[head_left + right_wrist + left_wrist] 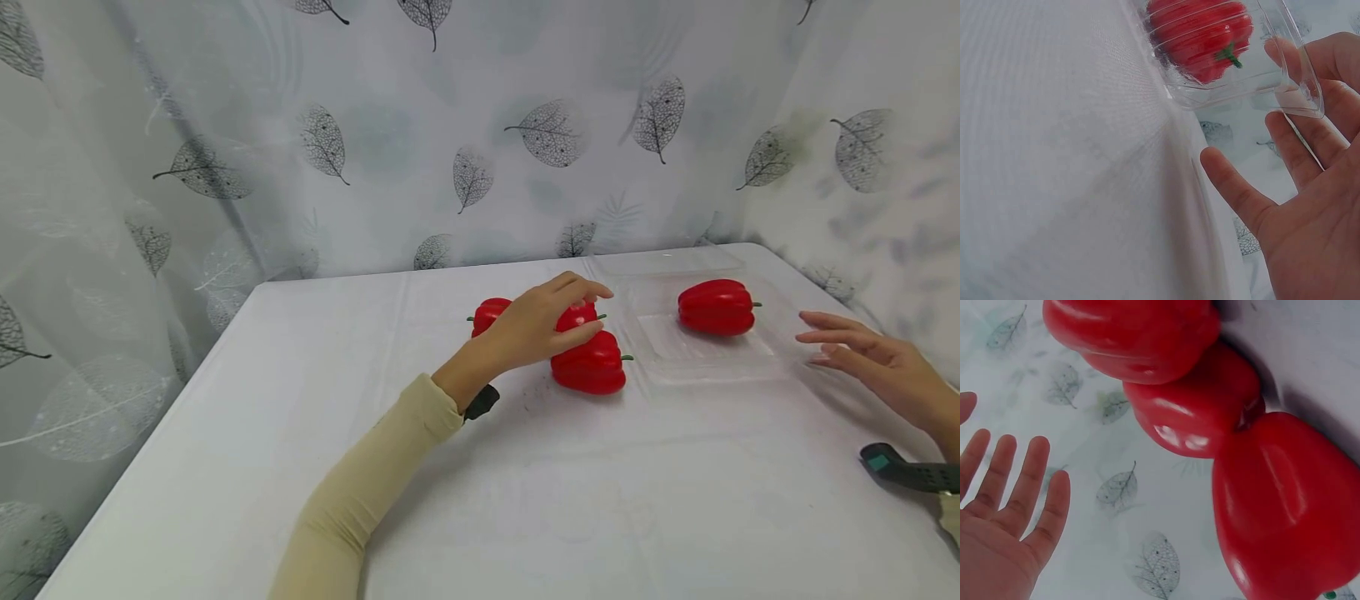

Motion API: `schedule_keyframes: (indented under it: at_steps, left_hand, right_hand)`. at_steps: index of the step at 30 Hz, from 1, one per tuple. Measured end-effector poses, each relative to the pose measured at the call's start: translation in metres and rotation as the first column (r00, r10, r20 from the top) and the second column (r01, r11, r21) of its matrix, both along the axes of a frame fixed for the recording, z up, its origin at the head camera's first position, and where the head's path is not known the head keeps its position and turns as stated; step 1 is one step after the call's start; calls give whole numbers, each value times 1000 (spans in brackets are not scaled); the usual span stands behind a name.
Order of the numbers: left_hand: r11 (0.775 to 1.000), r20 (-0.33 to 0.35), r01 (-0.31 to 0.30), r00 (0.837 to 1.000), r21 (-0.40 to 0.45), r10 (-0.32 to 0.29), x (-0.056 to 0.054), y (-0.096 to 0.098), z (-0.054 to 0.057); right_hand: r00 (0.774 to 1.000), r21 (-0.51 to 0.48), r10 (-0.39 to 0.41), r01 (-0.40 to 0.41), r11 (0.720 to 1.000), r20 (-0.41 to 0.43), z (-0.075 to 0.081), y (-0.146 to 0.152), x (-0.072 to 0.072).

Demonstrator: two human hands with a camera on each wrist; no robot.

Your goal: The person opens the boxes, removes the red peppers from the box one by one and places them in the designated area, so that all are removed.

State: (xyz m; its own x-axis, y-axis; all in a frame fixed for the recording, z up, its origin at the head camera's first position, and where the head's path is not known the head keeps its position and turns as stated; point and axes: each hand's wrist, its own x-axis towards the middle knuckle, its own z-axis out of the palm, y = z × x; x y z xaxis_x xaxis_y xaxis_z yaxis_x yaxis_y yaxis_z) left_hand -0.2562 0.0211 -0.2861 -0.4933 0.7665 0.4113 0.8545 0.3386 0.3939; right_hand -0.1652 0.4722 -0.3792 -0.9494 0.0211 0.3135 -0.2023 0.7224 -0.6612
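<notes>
Three red bell peppers sit close together on the table: a front pepper (589, 368), one behind it (576, 314) and one to the left (490, 312). Over this group my left hand (529, 327) reaches with extended fingers, overlapping them in the head view. In the left wrist view the left hand (1013, 528) shows its fingers apart from the peppers (1285, 506), holding nothing. A clear plastic container (654, 343) holds another red bell pepper (716, 307). Just right of it is my right hand (888, 367), fingers loosely extended and palm empty beside the container's wall (1254, 94).
A white cloth covers the table (525, 500). Behind it hangs a pale curtain (390, 192) with a leaf print. The container's transparent lid flap (663, 262) stands toward the back edge. Dark straps (911, 475) are on the wrists.
</notes>
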Motion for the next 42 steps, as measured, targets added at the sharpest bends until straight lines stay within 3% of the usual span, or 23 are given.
schedule_keyframes:
  at_steps: [20, 42]
  left_hand:
    - [996, -1, 82, 997, -22, -82, 8, 50, 10]
    - [990, 103, 140, 985, -17, -137, 17, 85, 8]
  right_hand:
    - [1000, 5, -16, 16, 1000, 18, 1, 1, 1]
    - [1000, 10, -18, 18, 1000, 24, 3, 0, 2]
